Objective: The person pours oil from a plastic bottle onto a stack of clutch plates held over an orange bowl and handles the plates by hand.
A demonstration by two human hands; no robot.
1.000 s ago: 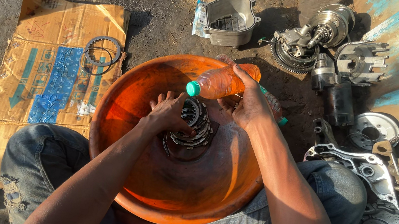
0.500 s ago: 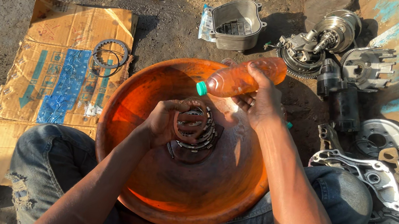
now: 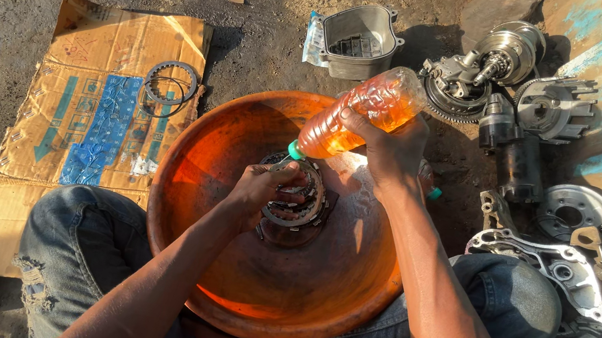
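Left hand [image 3: 258, 190] half-hiding stacked rings [image 3: 297, 203]

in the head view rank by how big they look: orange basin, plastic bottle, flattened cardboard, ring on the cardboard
1. orange basin and flattened cardboard: too alike to rank
2. plastic bottle, nearer the camera
3. ring

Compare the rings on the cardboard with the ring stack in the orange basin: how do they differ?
The rings on the cardboard lie flat, loose and untouched; the ring stack sits in the orange basin, gripped by the left hand. The right hand tilts a bottle of amber liquid at the stack, not at the cardboard rings. Both are dark, round metal rings.
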